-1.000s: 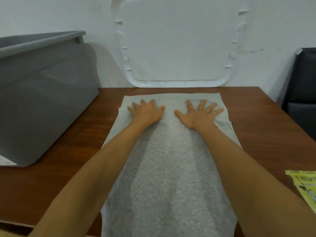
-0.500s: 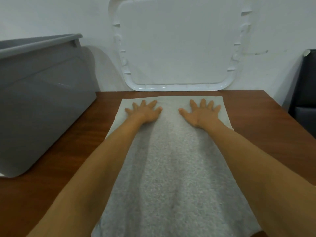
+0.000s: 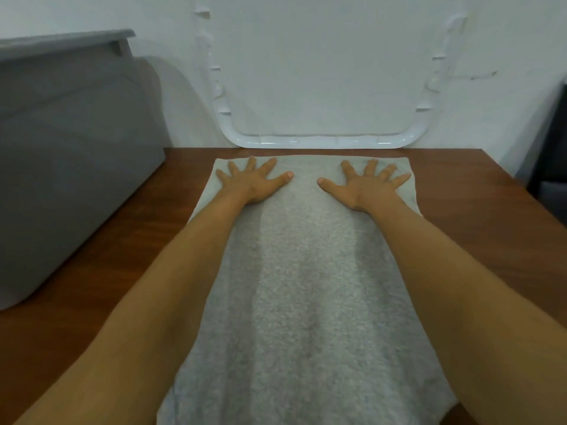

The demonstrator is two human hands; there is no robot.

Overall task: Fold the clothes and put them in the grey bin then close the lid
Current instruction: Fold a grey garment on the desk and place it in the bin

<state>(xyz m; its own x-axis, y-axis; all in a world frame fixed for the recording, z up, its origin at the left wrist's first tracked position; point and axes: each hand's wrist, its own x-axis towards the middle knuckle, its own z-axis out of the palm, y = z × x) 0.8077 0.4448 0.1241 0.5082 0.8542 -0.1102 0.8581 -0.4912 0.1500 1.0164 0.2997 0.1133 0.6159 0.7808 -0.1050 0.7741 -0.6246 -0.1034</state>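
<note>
Against the white wall (image 3: 92, 13) leaned the lid (image 3: 322, 72), just beyond the grey towel (image 3: 306, 302) on the table (image 3: 475, 225). On the towel's far end the left hand (image 3: 254, 185) and right hand (image 3: 365, 187) lay flat, fingers spread straight, gripping nothing. The grey bin (image 3: 76, 164) stood left of the towel.

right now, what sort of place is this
Probably a plain indoor room, maybe a home laundry corner: a brown wooden table against a bare white wall, a large grey plastic bin standing on it, and a pale grey terry towel spread flat before a white plastic lid leaning on the wall.
</note>
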